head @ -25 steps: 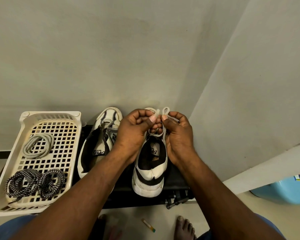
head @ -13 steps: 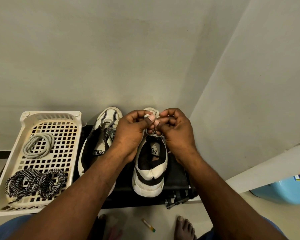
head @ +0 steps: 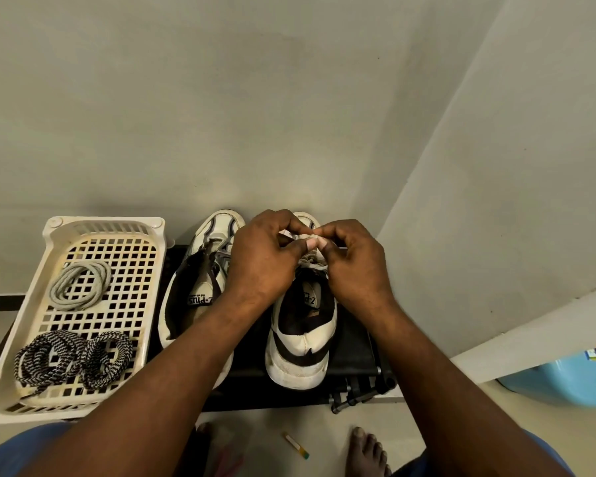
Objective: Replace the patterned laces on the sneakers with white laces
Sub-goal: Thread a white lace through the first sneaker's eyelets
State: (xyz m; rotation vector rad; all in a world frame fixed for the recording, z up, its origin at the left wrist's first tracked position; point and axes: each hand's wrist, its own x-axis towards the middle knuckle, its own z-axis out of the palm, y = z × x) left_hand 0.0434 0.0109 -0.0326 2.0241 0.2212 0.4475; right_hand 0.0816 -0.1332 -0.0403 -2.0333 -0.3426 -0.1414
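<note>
Two white-and-black sneakers stand side by side on a black bench. Over the right sneaker [head: 301, 339], my left hand [head: 265, 259] and my right hand [head: 353, 261] meet, both pinching its white lace [head: 312, 263] above the tongue. The fingers hide most of the lacing. The left sneaker [head: 193, 287] has no lace in its eyelets and its tongue is open. A cream perforated basket [head: 31, 325] on the left holds a coiled white lace [head: 81, 285] and two coiled black-and-white patterned laces [head: 73, 359].
The black bench [head: 353, 349] stands in a corner between two walls. A light blue plastic tub [head: 572, 380] sits on the floor at the right. A small stick-shaped object [head: 296, 444] lies on the floor near my bare foot [head: 367, 449].
Both hands have closed in over the white lace. The loops that stood above the fingertips a second ago are now hidden between the fingers.
</note>
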